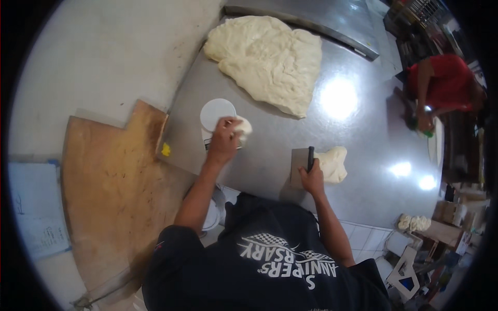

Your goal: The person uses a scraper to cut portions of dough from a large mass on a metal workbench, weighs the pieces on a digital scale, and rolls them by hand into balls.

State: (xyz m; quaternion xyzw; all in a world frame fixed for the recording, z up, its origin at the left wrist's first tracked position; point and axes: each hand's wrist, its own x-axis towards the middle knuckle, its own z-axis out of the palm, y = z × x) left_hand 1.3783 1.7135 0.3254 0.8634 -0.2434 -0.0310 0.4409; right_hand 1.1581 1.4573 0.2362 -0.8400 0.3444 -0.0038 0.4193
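Observation:
My left hand (224, 142) is closed around a small piece of dough (243, 129), just beside the round white plate of a kitchen scale (218, 114). The scale's display is partly hidden behind that hand. In my right hand (312, 178) is a dough scraper (299, 164) with a flat metal blade and a dark handle. Right of the scraper, a medium lump of dough (333, 164) lies on the steel table (264, 166). A much larger mass of dough (270, 59) spreads over the far part of the table.
A raised metal ledge (311, 18) runs along the far side. At the left stands a wooden board (109, 192) by the wall. Another person in red (441, 85) works at the table's right end. Below right are a white machine (404, 272) and shelving.

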